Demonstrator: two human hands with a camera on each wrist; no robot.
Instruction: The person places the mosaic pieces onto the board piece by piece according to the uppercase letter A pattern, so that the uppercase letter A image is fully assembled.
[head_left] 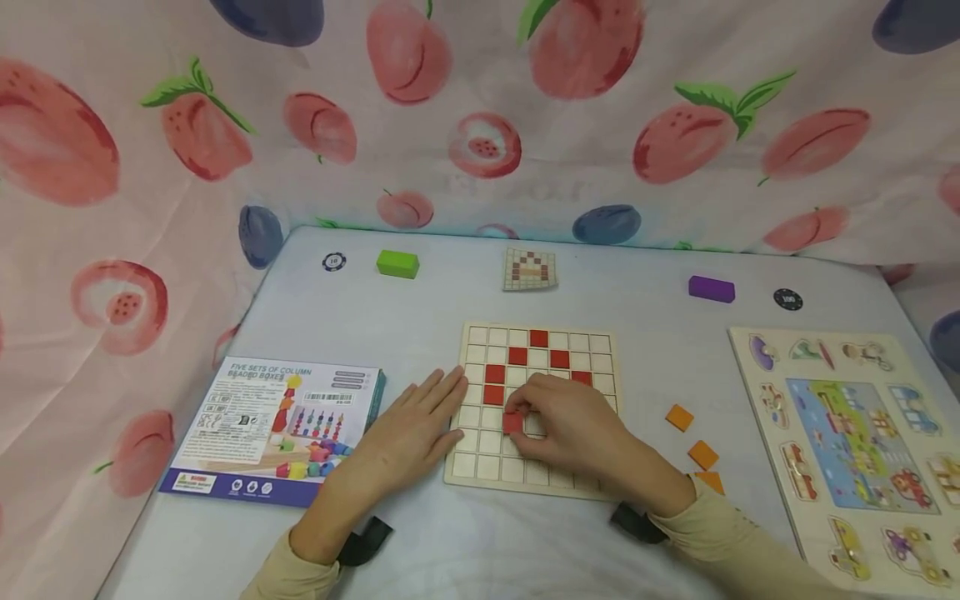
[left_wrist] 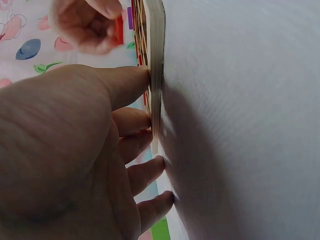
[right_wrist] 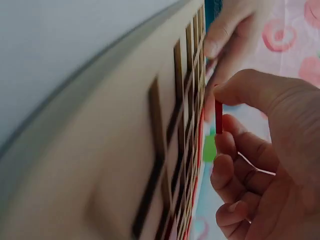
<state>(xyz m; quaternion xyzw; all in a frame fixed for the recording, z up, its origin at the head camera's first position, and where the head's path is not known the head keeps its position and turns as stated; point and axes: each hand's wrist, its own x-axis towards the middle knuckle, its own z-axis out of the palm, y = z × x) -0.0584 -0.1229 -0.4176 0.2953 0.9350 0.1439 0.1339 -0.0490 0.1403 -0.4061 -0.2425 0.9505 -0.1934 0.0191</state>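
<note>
While the right hand (head_left: 573,419) clamps a red tile (head_left: 513,422) between thumb and fingertips, that tile is just clear of the board (head_left: 465,465), over its near half and left of the middle. If it comes down askew, I judge it could catch on a ridge between squares, or tip as the fingers part; those fingers could also nudge the set tiles (head_left: 517,357) close by. The left hand (head_left: 412,425) lies with its fingers fairly straight and its thumb spread from them, tips at the board's left edge. Should it push unevenly, the board could slide, since what lies beneath looks smooth. The right sleeve (head_left: 712,517) is another risk: it is just beside the orange tiles (head_left: 703,455), and a careless sweep could scatter them.

The table (head_left: 435,308) has a pale, cloth-like surface, and fruit-print fabric (head_left: 570,183) hangs along its far and left edges. Toward the far left corner are a chip (head_left: 333,262) and a green block (head_left: 397,264); a card (head_left: 529,269) lies by the middle of the far edge; a purple block (head_left: 712,289) and a black chip (head_left: 788,299) lie toward the far right corner. A box (head_left: 225,417) lies near the left edge, a puzzle (head_left: 810,521) near the right.
</note>
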